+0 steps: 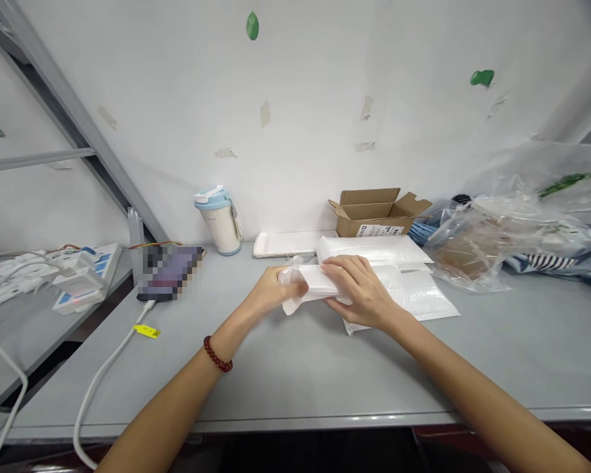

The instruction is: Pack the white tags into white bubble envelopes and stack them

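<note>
Both hands meet over the middle of the grey table [285,368]. My left hand [272,294], with a red bead bracelet on its wrist, grips the crumpled left end of a white plastic packet [314,284]. My right hand [359,292] is curled over the same packet from the right, fingers wrapped round it. Just behind and to the right lies a stack of white flat packets [404,263] and bubble mailers [431,299].
A lidded tumbler [219,220] and a white tray [285,244] stand at the back. An open cardboard box [377,213] sits behind the stack. Clear plastic bags [517,223] fill the right. A phone [170,272] with a white cable [108,368] and power strips [79,279] lie left.
</note>
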A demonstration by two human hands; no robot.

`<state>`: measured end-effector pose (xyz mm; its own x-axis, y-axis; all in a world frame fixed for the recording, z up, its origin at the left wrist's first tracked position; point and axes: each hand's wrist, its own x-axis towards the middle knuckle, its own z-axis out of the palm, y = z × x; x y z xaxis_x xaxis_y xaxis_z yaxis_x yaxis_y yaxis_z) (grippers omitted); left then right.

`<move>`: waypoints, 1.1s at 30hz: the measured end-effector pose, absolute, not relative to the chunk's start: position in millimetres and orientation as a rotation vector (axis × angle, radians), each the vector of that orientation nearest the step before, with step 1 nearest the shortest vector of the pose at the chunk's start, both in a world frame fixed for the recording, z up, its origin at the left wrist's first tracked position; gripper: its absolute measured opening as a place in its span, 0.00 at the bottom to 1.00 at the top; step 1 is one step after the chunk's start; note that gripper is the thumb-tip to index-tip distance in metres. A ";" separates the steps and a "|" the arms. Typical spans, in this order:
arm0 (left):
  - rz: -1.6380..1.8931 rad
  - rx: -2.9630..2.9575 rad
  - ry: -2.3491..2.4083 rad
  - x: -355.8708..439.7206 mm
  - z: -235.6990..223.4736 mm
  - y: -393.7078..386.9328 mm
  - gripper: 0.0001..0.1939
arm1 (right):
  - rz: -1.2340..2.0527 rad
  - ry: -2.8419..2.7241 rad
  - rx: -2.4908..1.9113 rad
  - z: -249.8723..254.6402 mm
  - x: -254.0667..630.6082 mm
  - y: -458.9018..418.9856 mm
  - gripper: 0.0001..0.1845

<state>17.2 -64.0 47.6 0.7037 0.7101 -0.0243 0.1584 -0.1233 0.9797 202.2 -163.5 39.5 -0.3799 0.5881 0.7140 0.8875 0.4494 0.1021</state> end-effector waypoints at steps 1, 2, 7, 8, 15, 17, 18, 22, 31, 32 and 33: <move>0.552 1.650 0.726 18.5 46.7 -66.3 0.06 | -0.652 -2.128 -1.239 38.5 200.2 -163.6 0.23; 0.554 1.634 0.741 19.8 45.8 -67.9 0.06 | -0.664 -2.154 -1.248 37.4 198.6 -163.4 0.22; 0.633 1.386 0.826 22.2 41.2 -65.0 0.12 | -0.853 -2.184 -1.354 31.8 192.8 -162.4 0.24; 0.651 1.314 0.828 22.1 41.1 -63.4 0.13 | -0.901 -2.154 -1.414 30.9 191.6 -162.3 0.25; 0.720 1.116 0.749 18.0 52.6 -58.6 0.16 | -1.043 -1.890 -1.741 31.2 191.9 -162.1 0.32; 0.722 1.142 0.760 16.4 55.9 -60.0 0.17 | -1.041 -1.851 -1.749 33.2 193.6 -162.4 0.31; 0.719 1.159 0.769 15.9 56.8 -61.0 0.17 | -1.038 -1.845 -1.743 34.0 194.1 -162.5 0.30; 0.733 1.193 0.753 16.2 56.3 -64.2 0.17 | -1.082 -1.876 -1.659 34.7 193.8 -162.7 0.26; 1.075 1.691 0.692 18.7 53.9 -82.1 0.19 | -1.283 -1.711 -1.552 40.1 186.5 -167.9 0.20; 1.148 1.872 0.660 20.0 51.4 -86.6 0.17 | -1.301 -1.704 -1.548 41.3 185.8 -169.0 0.19; 1.210 2.054 0.621 21.8 47.9 -90.7 0.15 | -1.317 -1.700 -1.540 42.4 185.2 -170.2 0.18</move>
